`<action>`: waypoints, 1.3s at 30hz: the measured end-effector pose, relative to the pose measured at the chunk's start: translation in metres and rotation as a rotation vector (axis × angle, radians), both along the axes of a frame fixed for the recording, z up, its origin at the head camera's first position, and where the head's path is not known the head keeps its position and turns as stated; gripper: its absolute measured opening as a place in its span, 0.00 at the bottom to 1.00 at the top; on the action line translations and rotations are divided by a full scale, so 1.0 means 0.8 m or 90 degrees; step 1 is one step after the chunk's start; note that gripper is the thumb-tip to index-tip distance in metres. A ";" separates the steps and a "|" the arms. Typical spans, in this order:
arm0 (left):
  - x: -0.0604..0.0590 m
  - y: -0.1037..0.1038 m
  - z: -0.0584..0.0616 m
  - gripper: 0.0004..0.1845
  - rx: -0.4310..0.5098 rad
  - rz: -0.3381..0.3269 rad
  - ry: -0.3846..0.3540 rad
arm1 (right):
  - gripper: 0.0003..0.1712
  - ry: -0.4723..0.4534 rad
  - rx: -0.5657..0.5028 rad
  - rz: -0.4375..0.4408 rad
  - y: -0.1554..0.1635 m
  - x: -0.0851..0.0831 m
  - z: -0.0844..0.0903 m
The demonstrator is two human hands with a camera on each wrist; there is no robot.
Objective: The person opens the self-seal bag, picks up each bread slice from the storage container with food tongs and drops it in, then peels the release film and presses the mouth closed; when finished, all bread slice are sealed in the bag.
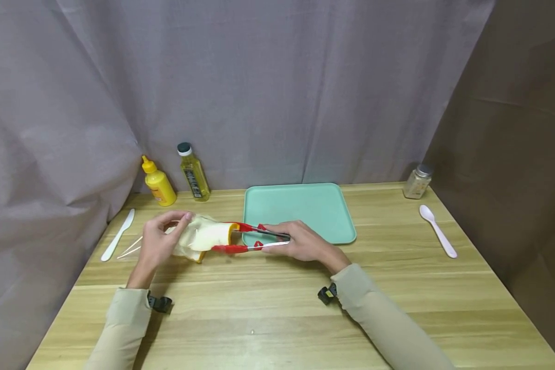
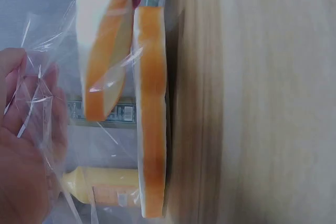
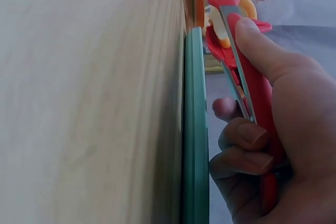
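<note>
My left hand (image 1: 159, 240) pinches the film of a clear plastic bag (image 2: 63, 40), which drapes over its palm and fingers. Inside the bag one bread slice (image 2: 152, 119) with an orange-brown crust stands low, close to the tabletop. Another slice (image 1: 218, 234), curved and partly out of the bag's mouth, sits between the red tips of the tongs (image 1: 233, 249). Wrapped around the handles, my right hand (image 1: 305, 242) grips these metal tongs just in front of the tray; its thumb lies along one arm in the right wrist view.
A mint-green tray (image 1: 300, 210) lies at the back middle. Behind the bag stand a yellow squeeze bottle (image 1: 160, 189) and an oil bottle (image 1: 195, 177). A white knife (image 1: 118, 235) lies left; a spice jar (image 1: 417, 183) and a white spoon (image 1: 438, 231) are right.
</note>
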State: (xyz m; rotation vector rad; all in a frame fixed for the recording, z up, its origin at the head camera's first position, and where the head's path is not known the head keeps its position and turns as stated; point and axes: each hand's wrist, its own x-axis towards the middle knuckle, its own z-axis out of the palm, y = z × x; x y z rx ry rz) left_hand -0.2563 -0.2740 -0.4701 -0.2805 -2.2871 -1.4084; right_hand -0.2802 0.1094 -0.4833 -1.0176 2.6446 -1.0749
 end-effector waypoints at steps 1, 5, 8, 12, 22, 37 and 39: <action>0.000 0.001 0.000 0.09 -0.004 -0.003 -0.002 | 0.40 -0.004 -0.002 -0.002 -0.002 0.000 0.000; -0.001 0.002 -0.002 0.09 -0.004 -0.017 0.003 | 0.40 -0.010 -0.001 -0.007 -0.009 -0.002 -0.002; -0.001 0.003 -0.002 0.08 0.005 -0.010 0.012 | 0.41 -0.006 0.006 -0.009 -0.015 -0.004 -0.004; 0.000 0.002 -0.004 0.07 0.016 0.015 0.036 | 0.42 0.004 0.023 -0.012 -0.021 -0.005 -0.004; -0.003 -0.003 -0.002 0.08 -0.010 0.000 0.034 | 0.41 0.034 0.019 -0.023 -0.023 -0.006 -0.007; -0.001 -0.011 0.004 0.11 -0.081 0.081 -0.002 | 0.43 0.004 0.019 -0.003 -0.011 -0.011 -0.008; -0.001 -0.011 0.006 0.10 -0.066 0.083 0.012 | 0.42 0.010 0.021 -0.001 -0.011 -0.012 -0.008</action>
